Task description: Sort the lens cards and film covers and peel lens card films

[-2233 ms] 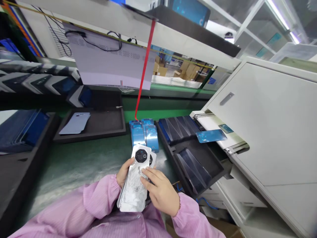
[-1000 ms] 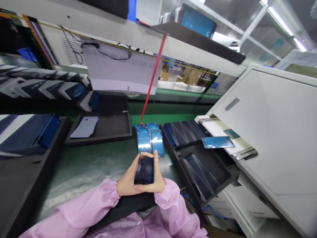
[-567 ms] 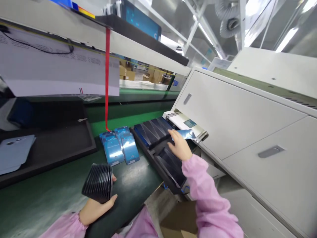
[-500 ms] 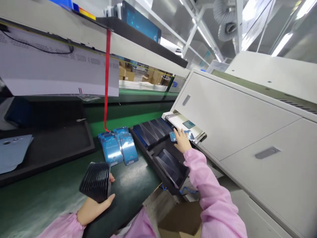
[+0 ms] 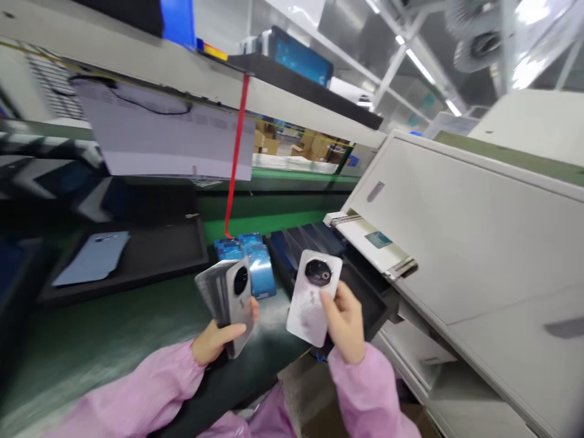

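My left hand (image 5: 212,344) is wrapped round a fanned stack of phone back covers (image 5: 238,298), held upright above the bench. The outermost cover is silvery, with a round black camera area. Between thumb and fingers, my right hand (image 5: 349,322) grips a single white phone back cover (image 5: 303,313) by its right edge. Its dark round camera area is at the top. The two hands are apart, the single cover just right of the stack. Behind them on the bench lie shiny blue film-covered phone panels (image 5: 262,271), partly hidden by the stack.
A black tray (image 5: 365,292) with dark blue panels (image 5: 314,237) stands to the right, beside the short conveyor (image 5: 360,234) of a white machine (image 5: 433,225). Light blue covers (image 5: 95,258) lie in another black tray (image 5: 168,258) at left. A red strap (image 5: 236,164) hangs from the shelf.
My right hand has come back from the conveyor end and now holds a cover. My left hand has turned its stack so the camera side shows. The view has swung left.
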Demonstrator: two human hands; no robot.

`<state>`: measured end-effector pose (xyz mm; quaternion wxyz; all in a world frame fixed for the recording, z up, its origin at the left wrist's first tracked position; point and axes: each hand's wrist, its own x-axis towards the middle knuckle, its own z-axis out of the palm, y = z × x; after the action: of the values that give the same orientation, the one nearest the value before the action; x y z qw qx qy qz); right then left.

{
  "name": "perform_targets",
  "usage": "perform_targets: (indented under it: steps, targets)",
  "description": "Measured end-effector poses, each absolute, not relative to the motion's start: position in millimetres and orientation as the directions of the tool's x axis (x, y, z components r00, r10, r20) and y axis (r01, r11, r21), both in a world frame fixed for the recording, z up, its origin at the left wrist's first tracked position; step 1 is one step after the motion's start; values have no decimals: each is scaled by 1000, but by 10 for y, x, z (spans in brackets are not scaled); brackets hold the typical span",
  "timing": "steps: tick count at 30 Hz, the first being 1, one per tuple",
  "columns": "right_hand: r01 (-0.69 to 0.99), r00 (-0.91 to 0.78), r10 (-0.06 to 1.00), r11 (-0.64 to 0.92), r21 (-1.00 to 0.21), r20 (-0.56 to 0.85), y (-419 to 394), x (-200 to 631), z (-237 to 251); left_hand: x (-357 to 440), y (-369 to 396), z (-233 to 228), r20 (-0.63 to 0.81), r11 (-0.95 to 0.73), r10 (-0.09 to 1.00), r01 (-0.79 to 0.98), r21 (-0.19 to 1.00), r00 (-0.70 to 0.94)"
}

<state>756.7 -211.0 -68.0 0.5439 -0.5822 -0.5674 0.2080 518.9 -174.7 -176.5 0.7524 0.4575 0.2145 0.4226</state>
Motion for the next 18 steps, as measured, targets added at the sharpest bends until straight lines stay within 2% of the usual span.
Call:
perform_targets:
  steps: [2,4,7,9,11,14,16,18]
  targets:
    - [525,253,839,300,-797,482,-2179,7096,-918,5230,-1726,-1787,68,154,866,-394,906,495]
    - [542,222,810,361,-759,544,-2183,6738,-1151,5244,-1737,-1815,67,73,898,-299,952,436]
    - [457,150,848,397,-796,509,-2116,6507,-1393,5222,-1777,-1839,49,14,918,-154,988,394]
    - [398,151,881,361,-843,448,-2067,6551,-1456,5189,-1789,-1837,39,13,922,-132,991,385]
    - [320,233,891,309,-896,390,-2028,6687,-1463,5162,-1785,-1827,49,27,915,-183,983,400]
    - [74,339,896,280,-957,288,-1973,6868,-1449,5156,-1780,-1824,79,105,872,-341,934,483]
    - [-84,302,924,271,-959,235,-1949,6871,-1466,5180,-1795,-1844,65,195,846,-421,886,529]
    - [-143,224,947,265,-954,230,-1949,6770,-1511,5217,-1825,-1878,16,281,830,-443,852,557]
